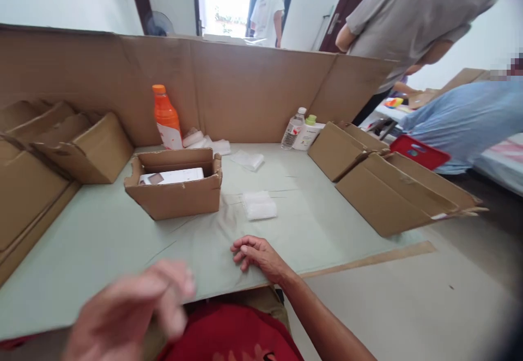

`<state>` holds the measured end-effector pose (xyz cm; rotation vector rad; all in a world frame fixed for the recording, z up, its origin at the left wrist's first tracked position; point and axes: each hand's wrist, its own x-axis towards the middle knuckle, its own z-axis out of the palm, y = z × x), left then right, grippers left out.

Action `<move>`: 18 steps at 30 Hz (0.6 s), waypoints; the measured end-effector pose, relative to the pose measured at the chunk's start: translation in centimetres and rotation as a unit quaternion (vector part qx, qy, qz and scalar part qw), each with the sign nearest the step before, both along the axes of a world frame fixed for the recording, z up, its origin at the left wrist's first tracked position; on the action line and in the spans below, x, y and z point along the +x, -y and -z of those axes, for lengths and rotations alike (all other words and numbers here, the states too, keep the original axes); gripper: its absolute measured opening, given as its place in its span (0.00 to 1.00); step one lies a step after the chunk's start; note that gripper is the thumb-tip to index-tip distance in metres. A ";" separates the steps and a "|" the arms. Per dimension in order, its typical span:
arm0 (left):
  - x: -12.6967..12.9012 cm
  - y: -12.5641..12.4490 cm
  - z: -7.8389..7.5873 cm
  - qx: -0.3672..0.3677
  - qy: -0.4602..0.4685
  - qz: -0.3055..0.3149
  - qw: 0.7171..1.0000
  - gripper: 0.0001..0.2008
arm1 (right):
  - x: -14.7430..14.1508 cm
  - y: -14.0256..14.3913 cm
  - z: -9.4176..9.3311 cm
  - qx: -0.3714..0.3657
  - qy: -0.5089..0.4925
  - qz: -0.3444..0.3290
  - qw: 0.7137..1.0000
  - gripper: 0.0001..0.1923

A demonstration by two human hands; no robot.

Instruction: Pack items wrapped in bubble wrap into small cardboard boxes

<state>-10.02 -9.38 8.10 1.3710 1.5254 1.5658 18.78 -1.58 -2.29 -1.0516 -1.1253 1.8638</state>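
My left hand (134,306) is raised close to the camera at lower left, smeared by motion; its thumb and fingers stand apart with nothing visible between them. On the table's near edge rests my right hand (255,255), its fingers loosely bent and spread, holding nothing. Just beyond it lies a folded stack of clear plastic bags (259,206). An open cardboard box (175,200) stands to the left of that stack, with a white box (175,176) with a dark picture inside it. Another plastic bag (248,160) lies farther back.
Cardboard boxes line the left (98,154) and right (376,197) sides. At the back, an orange bottle (166,118), a clear water bottle (293,129) and a white bottle (308,135) stand before a cardboard wall (245,89). Several people are beyond it; a red stool (420,154) is at right.
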 end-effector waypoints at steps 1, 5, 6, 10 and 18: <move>0.9 -0.2 0.3 -0.010 -0.032 0.033 0.999 0.20 | 0.0 0.0 0.1 0.004 0.001 0.001 1.000 0.19; 3.3 -4.2 3.9 -0.066 -0.177 0.031 0.981 0.26 | 0.2 0.0 0.0 0.014 0.002 -0.004 1.000 0.20; 3.6 -5.4 5.3 -0.079 -0.187 0.024 0.979 0.27 | 0.3 0.0 -0.1 0.016 0.003 -0.005 1.000 0.20; 3.5 -9.1 10.0 -0.105 -0.220 0.040 0.969 0.28 | 0.4 0.3 -0.4 0.023 -0.001 -0.002 1.000 0.20; 3.0 -15.7 11.1 -0.106 -0.225 0.031 0.968 0.21 | 0.3 0.5 -0.4 0.029 -0.008 0.004 1.000 0.21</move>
